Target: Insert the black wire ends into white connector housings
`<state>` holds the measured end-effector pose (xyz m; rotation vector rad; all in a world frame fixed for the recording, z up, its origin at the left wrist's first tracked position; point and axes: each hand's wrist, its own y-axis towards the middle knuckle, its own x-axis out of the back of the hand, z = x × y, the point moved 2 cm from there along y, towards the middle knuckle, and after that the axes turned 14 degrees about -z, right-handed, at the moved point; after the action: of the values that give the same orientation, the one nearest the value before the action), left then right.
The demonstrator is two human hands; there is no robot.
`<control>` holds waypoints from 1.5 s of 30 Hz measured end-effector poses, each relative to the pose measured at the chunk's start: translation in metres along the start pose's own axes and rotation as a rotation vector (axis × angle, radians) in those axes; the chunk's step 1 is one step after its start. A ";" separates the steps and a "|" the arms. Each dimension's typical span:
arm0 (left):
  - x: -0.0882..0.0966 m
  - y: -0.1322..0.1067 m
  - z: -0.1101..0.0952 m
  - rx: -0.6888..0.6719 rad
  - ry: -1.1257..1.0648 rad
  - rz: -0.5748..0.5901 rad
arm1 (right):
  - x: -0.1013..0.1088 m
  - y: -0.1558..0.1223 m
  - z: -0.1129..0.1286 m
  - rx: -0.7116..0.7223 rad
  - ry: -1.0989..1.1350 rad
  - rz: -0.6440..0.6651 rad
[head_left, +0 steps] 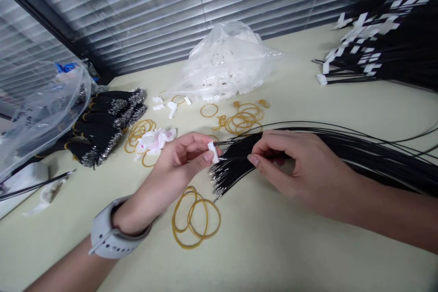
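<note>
Between the thumb and fingers of my left hand is a small white connector housing, held above the table. My right hand pinches a thin black wire, its metal-tipped end pointing left at the side of the housing. Whether that tip is inside the housing I cannot tell. Another wire meets the housing near its top. Under both hands lies a thick bundle of black wires with bare metal terminals at the left end, trailing off to the right.
Yellow rubber bands lie in front, more behind. A clear plastic bag of white pieces stands at the back. Tied black wire bundles and another plastic bag are at left. Wires with white connectors are piled at back right.
</note>
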<state>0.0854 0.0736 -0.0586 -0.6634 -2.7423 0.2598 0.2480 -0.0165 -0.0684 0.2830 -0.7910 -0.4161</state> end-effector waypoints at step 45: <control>0.000 0.000 -0.001 0.026 0.017 0.014 | 0.001 -0.002 0.004 0.012 0.085 0.050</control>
<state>0.0857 0.0733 -0.0574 -0.6755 -2.7143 0.2914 0.2450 -0.0187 -0.0656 0.2896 -0.7162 -0.3508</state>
